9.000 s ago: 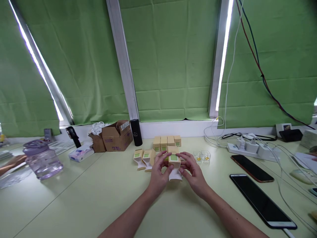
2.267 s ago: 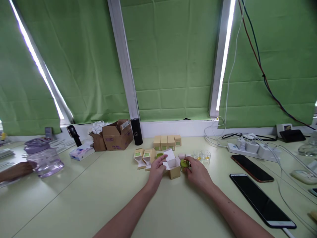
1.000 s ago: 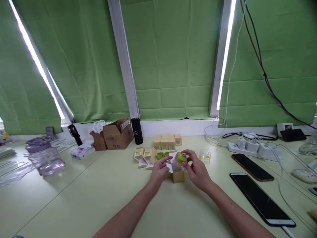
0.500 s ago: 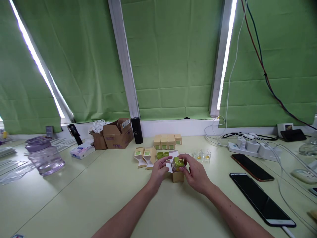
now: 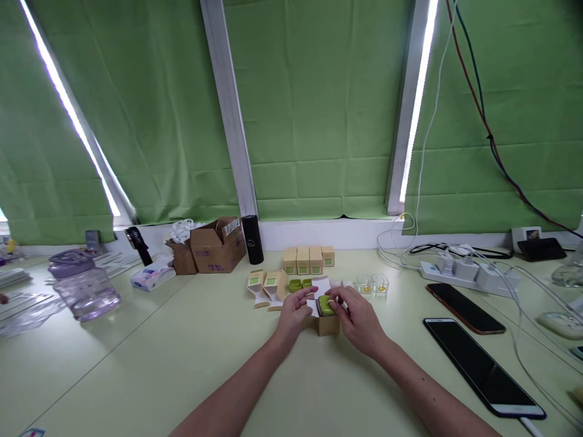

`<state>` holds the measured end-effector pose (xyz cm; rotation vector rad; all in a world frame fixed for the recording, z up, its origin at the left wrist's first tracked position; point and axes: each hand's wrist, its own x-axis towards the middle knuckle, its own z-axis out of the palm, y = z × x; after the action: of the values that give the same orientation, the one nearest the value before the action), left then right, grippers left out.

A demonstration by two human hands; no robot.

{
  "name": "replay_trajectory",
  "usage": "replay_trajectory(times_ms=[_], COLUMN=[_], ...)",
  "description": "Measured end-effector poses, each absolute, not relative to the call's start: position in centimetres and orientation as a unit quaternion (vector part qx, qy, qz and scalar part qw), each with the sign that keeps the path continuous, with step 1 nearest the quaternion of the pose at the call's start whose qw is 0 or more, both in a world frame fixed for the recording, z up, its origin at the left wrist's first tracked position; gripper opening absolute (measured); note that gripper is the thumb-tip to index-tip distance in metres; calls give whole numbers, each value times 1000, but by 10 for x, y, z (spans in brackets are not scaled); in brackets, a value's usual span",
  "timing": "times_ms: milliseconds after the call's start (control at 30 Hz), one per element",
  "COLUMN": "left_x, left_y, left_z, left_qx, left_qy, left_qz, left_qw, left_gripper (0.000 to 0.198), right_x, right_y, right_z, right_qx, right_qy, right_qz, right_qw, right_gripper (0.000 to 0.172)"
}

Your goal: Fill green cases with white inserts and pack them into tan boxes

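A small kraft cardboard box (image 5: 328, 326) stands upright on the table in front of me, its white-lined flaps spread. My left hand (image 5: 295, 312) is at its left side, fingers closed on the left flap. In the box mouth sits a small container with a green lid (image 5: 324, 304), its lower part hidden by the box. My right hand (image 5: 357, 318) has thumb and fingers pinched at the lid's right edge. Behind the box lie green lids (image 5: 295, 285). Two clear cups (image 5: 379, 284) with yellow in their bases stand right of them.
Several closed kraft boxes (image 5: 303, 261) stand in a row behind; two open ones (image 5: 274, 288) lie left. Farther out are a brown carton (image 5: 216, 250), a black cylinder (image 5: 252, 240), a purple-lidded jug (image 5: 84, 288), a power strip (image 5: 471, 279) with cables and two phones (image 5: 480, 364).
The green-lidded container has gone down into the box, its lid now near the box mouth. My right fingers have shifted onto the lid's edge. The left hand stays at the flap.
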<state>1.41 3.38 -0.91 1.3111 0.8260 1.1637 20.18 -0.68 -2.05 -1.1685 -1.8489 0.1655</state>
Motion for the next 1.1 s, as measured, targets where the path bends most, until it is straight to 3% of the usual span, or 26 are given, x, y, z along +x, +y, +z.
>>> replay_trajectory(times_ms=[367,1100], left_x=[14,15], left_y=[30,32], left_z=[-7,-9], left_qx=[559,559], left_qy=[356,349], left_qz=[492,494], left_qw=[565,568], left_gripper=[56,57], right_x=[195,194], right_y=[3,6], right_z=[-27,-27], right_qx=[-469,-492], right_qy=[-686,-692], right_qz=[150,151], right_qw=[535,507], right_gripper=[21,19])
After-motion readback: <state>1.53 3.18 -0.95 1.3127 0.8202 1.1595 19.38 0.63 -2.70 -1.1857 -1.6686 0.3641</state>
